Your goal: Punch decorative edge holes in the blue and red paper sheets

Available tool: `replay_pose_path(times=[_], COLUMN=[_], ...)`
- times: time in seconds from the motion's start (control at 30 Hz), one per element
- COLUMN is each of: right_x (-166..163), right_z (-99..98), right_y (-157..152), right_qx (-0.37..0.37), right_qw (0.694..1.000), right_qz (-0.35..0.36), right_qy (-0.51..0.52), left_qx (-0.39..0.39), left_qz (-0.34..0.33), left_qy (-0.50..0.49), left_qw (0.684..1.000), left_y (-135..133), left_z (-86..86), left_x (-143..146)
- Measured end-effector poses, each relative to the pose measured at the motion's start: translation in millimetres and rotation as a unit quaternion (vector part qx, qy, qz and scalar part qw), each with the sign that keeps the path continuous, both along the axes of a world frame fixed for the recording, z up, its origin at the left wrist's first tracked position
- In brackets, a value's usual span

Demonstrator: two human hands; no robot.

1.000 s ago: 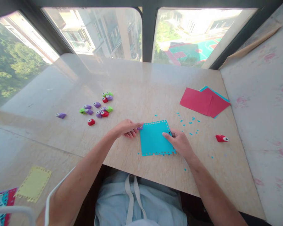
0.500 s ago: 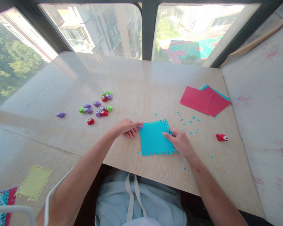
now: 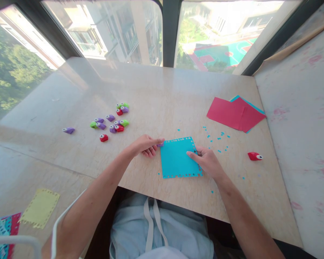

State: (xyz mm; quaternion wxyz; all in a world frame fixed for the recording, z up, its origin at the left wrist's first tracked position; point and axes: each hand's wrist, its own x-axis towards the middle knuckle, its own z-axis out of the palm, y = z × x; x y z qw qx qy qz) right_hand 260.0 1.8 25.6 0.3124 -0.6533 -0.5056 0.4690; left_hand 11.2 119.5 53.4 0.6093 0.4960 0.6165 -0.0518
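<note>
A square sheet of blue paper [image 3: 178, 158] is held just over the tabletop, with small shapes punched along its top, right and bottom edges. My left hand [image 3: 149, 145] is closed around a purple craft punch [image 3: 160, 144], its thumb on top, at the sheet's upper left corner. Most of that punch is hidden by the fingers. On the right side, my right hand [image 3: 206, 160] pinches the sheet, thumb on top and fingers behind the edge. Tiny blue paper bits [image 3: 219, 138] lie scattered beyond the right hand.
Several purple, green and red craft punches [image 3: 119, 128] sit at the left, and a single red punch [image 3: 255, 156] at the right. Red paper sheets [image 3: 226, 113] lie at the back right. A punched yellow sheet [image 3: 40, 208] and a pile of punched papers [image 3: 14, 223] are at lower left.
Both hands, the blue sheet and the purple punch stay practically where they were. The whole view has shifted very slightly.
</note>
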Motion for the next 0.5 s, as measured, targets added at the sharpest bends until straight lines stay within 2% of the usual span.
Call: replay_pose_path(times=[0.5], right_x=[-3.5], right_z=[2.1], right_y=[-1.0], right_qx=[0.001], right_qw=[1.0], right_qz=[-0.008], right_qy=[-0.008], left_qx=[0.011], left_qz=[-0.011], left_qy=[-0.012], left_qw=[1.0], left_y=[-2.2], left_z=[-2.7], left_x=[-1.8])
